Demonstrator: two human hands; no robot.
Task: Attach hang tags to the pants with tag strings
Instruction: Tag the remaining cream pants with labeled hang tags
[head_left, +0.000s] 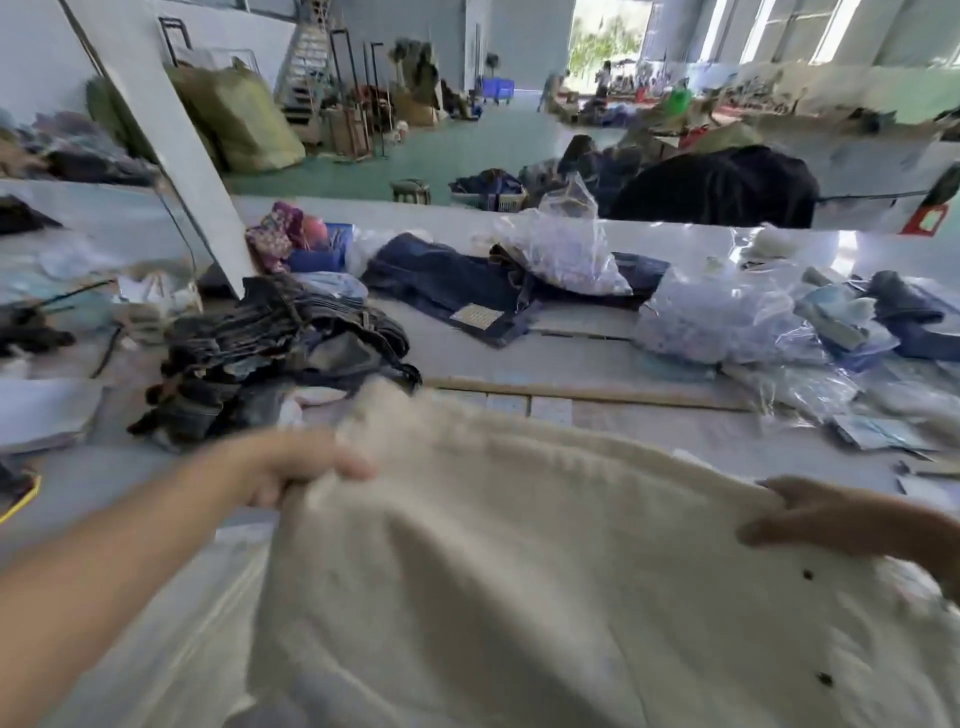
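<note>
1. Holding a cream-coloured pair of pants (519, 571) up in front of me, I have both hands on its upper edge, well apart, with the cloth spread between them and hanging down over the near part of the table (597, 410).
2. My left hand (296, 467) grips the left end of that edge, fingers curled round the cloth.
3. My right hand (810, 519) pinches the right end, thumb on top and fingers under the fabric.
4. Two small dark buttons (808, 574) show on the cloth below my right hand.
5. Beyond the pants, to the left, lies a heap of dark jeans (270, 353).
6. Further back a folded pair of blue jeans (457, 280) lies flat, with a clear plastic bag (566, 244) resting on it.
7. To the right, more clear bags (727, 322) sit piled on the table; I cannot tell what is inside them.
8. A thin wooden stick (587, 392) lies across the table just past the top edge of the pants.
</note>
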